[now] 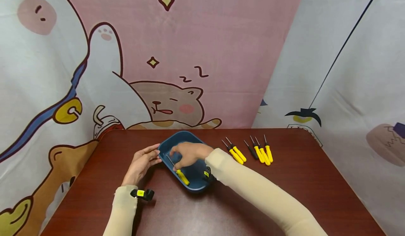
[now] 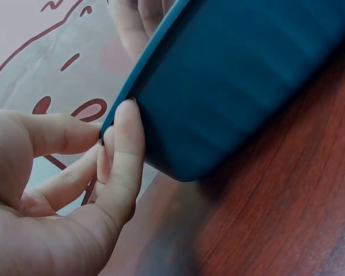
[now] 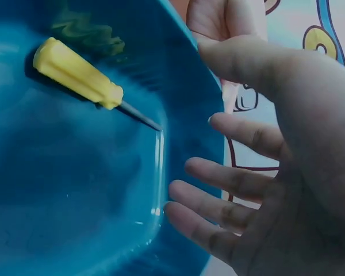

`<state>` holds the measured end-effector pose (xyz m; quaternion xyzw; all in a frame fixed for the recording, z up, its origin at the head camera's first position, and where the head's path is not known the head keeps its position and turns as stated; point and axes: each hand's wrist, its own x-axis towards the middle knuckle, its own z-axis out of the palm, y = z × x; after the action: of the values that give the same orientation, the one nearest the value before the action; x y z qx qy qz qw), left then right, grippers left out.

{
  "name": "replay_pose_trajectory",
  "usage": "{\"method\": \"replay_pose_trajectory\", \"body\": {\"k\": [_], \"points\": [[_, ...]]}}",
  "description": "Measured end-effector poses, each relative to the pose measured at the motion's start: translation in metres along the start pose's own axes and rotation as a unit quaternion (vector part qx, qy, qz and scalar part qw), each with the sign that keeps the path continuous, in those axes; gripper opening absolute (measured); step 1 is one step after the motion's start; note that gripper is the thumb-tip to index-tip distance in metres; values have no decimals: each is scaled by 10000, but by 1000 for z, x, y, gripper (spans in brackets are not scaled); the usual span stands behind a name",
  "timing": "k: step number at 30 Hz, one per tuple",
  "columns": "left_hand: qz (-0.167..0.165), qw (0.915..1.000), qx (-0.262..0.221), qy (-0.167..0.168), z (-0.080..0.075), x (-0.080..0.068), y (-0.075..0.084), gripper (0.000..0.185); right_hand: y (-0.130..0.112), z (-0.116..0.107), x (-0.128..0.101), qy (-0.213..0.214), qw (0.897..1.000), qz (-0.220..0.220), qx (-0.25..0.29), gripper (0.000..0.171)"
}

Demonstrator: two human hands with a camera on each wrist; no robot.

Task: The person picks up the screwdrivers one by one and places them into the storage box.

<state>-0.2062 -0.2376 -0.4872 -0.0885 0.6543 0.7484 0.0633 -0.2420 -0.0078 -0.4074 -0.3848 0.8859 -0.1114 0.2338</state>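
Observation:
A blue plastic tray [image 1: 197, 183] sits on the table, long side slanting. My left hand [image 1: 141, 164] pinches its rim at the left corner between thumb and fingers, as the left wrist view shows against the tray's outer wall [image 2: 236, 86]. Inside the tray lies one screwdriver [image 1: 182, 177] with a yellow handle, its thin shaft toward the far left. Over the tray hovers my right hand [image 1: 190, 153], fingers spread and holding nothing. In the right wrist view its fingers [image 3: 230, 178] are apart from the yellow screwdriver handle [image 3: 75, 72].
Right of the tray, two yellow-handled screwdrivers [image 1: 236, 155] lie side by side. Farther right is a group of several yellow-handled screwdrivers [image 1: 262, 154], with a black-handled one [image 1: 253, 152] at its left. A printed cloth [image 1: 234, 53] hangs behind the brown table [image 1: 284, 194].

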Motion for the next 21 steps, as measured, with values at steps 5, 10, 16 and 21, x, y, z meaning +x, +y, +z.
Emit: {"method": "replay_pose_trajectory", "body": {"k": [5,10,16,21], "points": [[-22,10000,-9,41,0,2,1,45,5,-2,-13,286,9994,-186,6,70],[-40,10000,-13,76,0,3,1,45,11,0,-25,567,9976,-369,-130,75],[-61,9999,18,108,0,2,0,45,15,1,-38,915,9951,-355,-149,85],[-31,9999,20,116,0,3,-3,45,21,1,-47,1415,9894,-270,-156,93]]}}
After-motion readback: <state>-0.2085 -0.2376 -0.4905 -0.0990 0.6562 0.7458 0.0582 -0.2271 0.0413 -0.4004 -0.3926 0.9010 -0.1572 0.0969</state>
